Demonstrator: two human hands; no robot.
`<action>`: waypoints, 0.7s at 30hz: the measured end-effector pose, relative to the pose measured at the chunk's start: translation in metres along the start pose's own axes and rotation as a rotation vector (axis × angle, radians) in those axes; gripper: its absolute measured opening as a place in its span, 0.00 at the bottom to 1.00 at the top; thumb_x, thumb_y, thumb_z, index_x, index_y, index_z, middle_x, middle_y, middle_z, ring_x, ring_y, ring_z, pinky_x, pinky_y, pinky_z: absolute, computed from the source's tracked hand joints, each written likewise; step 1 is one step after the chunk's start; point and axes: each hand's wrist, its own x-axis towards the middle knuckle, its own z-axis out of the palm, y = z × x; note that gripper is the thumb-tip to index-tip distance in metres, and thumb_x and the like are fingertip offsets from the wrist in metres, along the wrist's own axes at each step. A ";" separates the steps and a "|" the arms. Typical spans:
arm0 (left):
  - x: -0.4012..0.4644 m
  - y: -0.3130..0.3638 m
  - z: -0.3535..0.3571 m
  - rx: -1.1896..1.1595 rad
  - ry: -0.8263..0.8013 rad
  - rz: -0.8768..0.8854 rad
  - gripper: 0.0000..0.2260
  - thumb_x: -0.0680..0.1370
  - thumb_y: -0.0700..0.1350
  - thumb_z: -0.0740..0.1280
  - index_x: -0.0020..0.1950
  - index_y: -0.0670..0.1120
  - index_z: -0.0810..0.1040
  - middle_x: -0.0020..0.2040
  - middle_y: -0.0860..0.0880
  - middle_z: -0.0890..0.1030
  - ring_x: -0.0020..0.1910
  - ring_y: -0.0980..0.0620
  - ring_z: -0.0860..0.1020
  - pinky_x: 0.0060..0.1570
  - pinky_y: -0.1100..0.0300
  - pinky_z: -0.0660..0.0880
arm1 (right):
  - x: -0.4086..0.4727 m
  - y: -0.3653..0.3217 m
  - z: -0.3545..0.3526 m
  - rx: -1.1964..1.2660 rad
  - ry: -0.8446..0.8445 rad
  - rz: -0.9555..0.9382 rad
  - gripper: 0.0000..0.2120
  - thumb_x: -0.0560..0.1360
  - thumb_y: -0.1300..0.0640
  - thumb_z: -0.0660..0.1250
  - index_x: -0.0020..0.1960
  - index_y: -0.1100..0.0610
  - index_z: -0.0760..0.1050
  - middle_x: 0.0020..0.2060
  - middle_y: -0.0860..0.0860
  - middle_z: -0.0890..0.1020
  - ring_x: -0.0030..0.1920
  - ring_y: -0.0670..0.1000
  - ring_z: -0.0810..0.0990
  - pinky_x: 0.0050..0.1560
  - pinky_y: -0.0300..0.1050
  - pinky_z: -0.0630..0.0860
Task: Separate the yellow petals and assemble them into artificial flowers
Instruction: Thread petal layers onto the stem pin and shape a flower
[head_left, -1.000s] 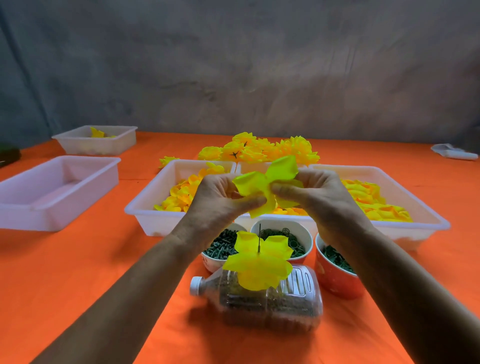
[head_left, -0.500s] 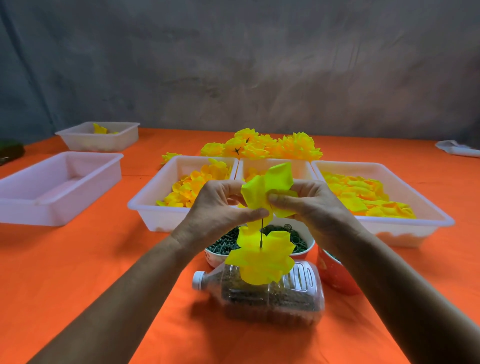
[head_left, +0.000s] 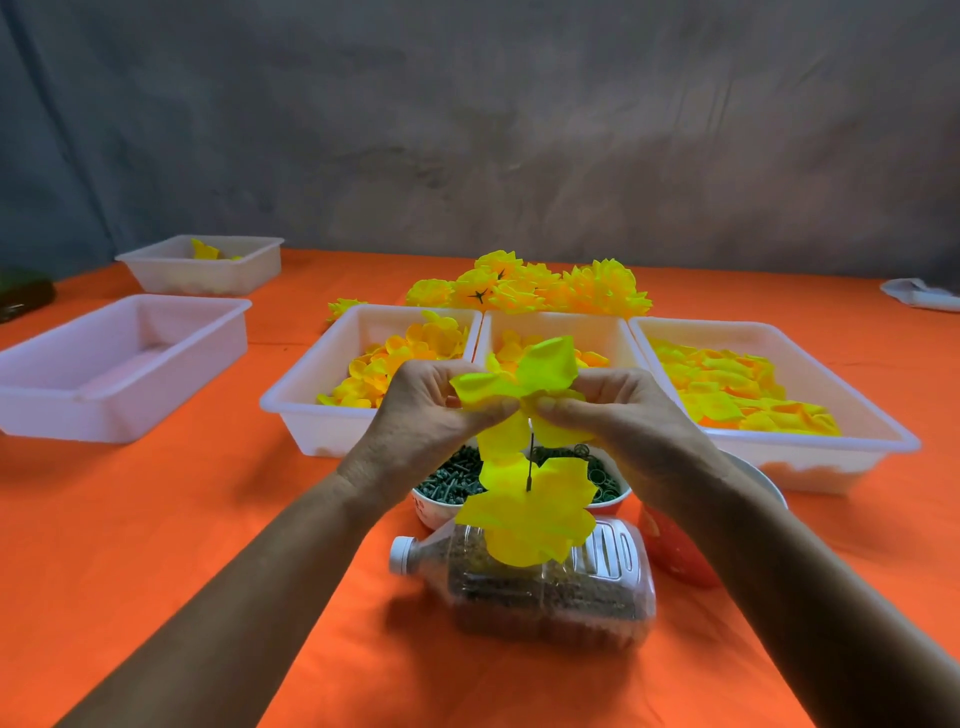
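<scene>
My left hand (head_left: 431, 415) and my right hand (head_left: 623, 415) both pinch a yellow petal layer (head_left: 524, 379) held up in front of me. Just below it a thin dark spike (head_left: 530, 465) rises from a stack of yellow petal layers (head_left: 530, 514) that sits on a plastic bottle (head_left: 545, 587) lying on its side. The petal layer's lower lobes hang around the top of the spike. Three white trays behind hold loose yellow petals: left (head_left: 291, 410), middle (head_left: 613, 338), right (head_left: 893, 441). Finished yellow flowers (head_left: 535, 288) lie beyond them.
Bowls of small green parts (head_left: 452, 483) and green rings (head_left: 605, 483) stand under my hands, with a red cup (head_left: 670, 551) at right. An empty white tray (head_left: 119, 364) and a smaller tray (head_left: 208, 265) stand far left on the orange table (head_left: 156, 545).
Both hands have lowered the petal layer a little, down onto the top of the spike, and spread it flatter. The stack on the bottle stays put.
</scene>
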 end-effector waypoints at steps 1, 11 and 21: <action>-0.001 0.000 0.000 -0.033 -0.009 -0.015 0.04 0.69 0.40 0.72 0.43 0.46 0.83 0.39 0.50 0.85 0.40 0.53 0.82 0.44 0.58 0.80 | -0.001 0.000 -0.001 0.008 -0.017 0.009 0.13 0.65 0.58 0.70 0.49 0.60 0.82 0.46 0.58 0.85 0.45 0.55 0.82 0.53 0.52 0.78; -0.008 0.003 0.001 -0.098 -0.042 -0.054 0.07 0.67 0.40 0.73 0.44 0.44 0.82 0.40 0.51 0.85 0.42 0.54 0.82 0.44 0.61 0.77 | -0.005 0.004 -0.004 0.045 -0.092 -0.013 0.13 0.65 0.59 0.71 0.49 0.61 0.83 0.48 0.61 0.84 0.46 0.57 0.80 0.50 0.52 0.78; -0.013 0.003 0.003 -0.030 -0.053 -0.088 0.08 0.70 0.33 0.72 0.44 0.44 0.81 0.37 0.54 0.83 0.40 0.57 0.80 0.43 0.65 0.78 | -0.007 0.013 -0.008 0.066 -0.160 -0.095 0.10 0.65 0.61 0.71 0.46 0.57 0.84 0.43 0.52 0.86 0.45 0.49 0.83 0.46 0.41 0.79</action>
